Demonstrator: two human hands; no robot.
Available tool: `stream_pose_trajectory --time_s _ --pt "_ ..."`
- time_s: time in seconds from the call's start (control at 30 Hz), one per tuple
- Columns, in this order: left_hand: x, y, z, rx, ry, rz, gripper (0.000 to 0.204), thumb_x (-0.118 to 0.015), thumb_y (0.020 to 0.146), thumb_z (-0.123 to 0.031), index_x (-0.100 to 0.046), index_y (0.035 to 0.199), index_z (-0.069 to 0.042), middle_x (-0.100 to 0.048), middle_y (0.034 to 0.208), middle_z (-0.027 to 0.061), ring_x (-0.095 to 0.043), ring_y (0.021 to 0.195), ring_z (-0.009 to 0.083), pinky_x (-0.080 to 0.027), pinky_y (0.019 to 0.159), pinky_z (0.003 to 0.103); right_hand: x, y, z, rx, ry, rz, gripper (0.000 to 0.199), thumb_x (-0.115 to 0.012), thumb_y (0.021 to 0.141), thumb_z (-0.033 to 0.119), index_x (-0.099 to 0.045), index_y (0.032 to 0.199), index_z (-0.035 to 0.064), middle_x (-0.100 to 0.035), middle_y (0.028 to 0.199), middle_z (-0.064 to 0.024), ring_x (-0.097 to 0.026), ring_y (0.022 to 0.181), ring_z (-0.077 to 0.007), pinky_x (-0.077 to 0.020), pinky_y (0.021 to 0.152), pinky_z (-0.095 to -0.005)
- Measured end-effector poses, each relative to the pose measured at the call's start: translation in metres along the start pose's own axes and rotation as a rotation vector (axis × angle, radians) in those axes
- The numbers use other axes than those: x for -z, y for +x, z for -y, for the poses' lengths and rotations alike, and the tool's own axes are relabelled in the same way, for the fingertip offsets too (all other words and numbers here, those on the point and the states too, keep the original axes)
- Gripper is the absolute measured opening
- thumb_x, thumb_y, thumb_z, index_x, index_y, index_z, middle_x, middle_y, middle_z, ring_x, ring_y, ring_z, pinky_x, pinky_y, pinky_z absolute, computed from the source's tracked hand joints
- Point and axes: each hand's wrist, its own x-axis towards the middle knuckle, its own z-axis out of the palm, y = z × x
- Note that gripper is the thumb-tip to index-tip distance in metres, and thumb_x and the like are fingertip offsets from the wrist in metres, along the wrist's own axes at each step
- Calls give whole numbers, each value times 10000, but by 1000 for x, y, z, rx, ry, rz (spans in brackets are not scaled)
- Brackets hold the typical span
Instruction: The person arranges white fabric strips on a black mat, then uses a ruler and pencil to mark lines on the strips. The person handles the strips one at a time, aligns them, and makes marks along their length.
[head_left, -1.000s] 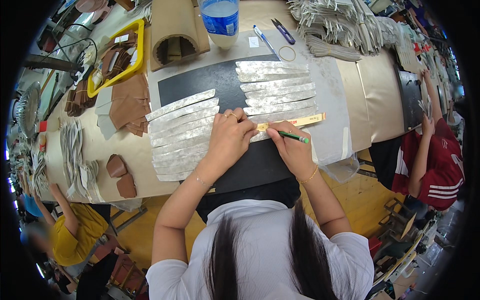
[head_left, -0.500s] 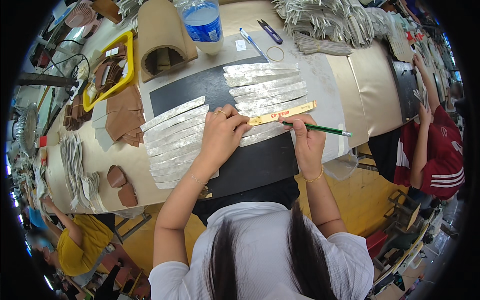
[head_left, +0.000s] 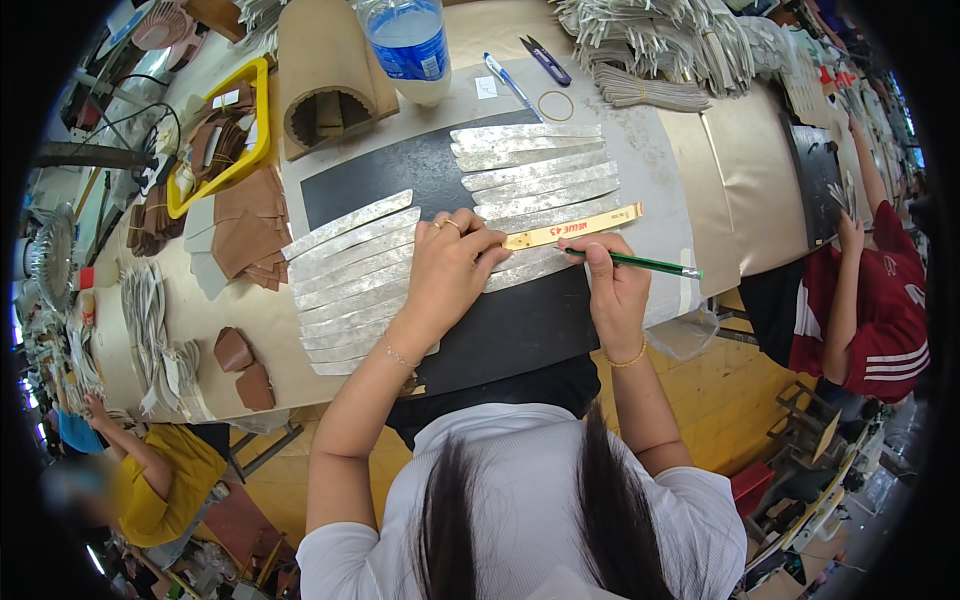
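My left hand (head_left: 445, 262) lies over the black board (head_left: 505, 335), its thumb and fingers closed on the left end of a pale yellow template strip (head_left: 615, 218) with red lettering. Beneath the template are silvery-grey strips (head_left: 540, 181), fanned out in a column. A second column of similar strips (head_left: 345, 262) spreads out to the left of my left hand, which partly covers it. In my right hand (head_left: 617, 285) is a green pencil (head_left: 650, 264), its tip at the template's lower edge and its eraser end pointing right.
Beyond the board lie a pen (head_left: 510, 80), thread snips (head_left: 546, 61) and a rubber band (head_left: 556, 106). A bottle (head_left: 408, 55), a brown roll (head_left: 325, 60) and a yellow basket (head_left: 265, 130) stand further left. Bundled grey strips (head_left: 660, 45) are piled far right. Co-workers sit at both sides.
The view has shifted slightly. The template's face has turned a little more upward, and the pencil tip stays at its lower edge. Both hands keep their hold.
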Motion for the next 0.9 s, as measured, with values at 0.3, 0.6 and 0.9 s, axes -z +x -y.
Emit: stream_pose_trajectory --time_s 0.3,0.6,0.9 --pt "-2 0 -1 -8 3 -19 190 -805 790 -229 -785 935 -107 -618 870 14 -551 862 203 -372 828 344 -2 -1 0 -12 40 4 273 -582 1033 221 -704 992 -20 -710 882 -81 -660 765 -147 -500 701 -262" --pt "-3 -1 1 1 4 -5 196 -810 785 -234 -788 937 -113 -620 876 22 -554 867 212 -374 827 347 -2 -2 0 -8 21 28 271 -584 1032 219 -706 987 -19 -700 875 -86 -646 767 -149 -492 703 -268" --pt "-1 1 -2 8 12 8 173 -807 788 -229 -788 919 -117 -620 869 19 -553 862 210 -373 821 348 -7 4 -3 -22 -113 120 252 -583 1031 198 -693 1017 -28 -698 895 -85 -640 781 -142 -498 717 -264"
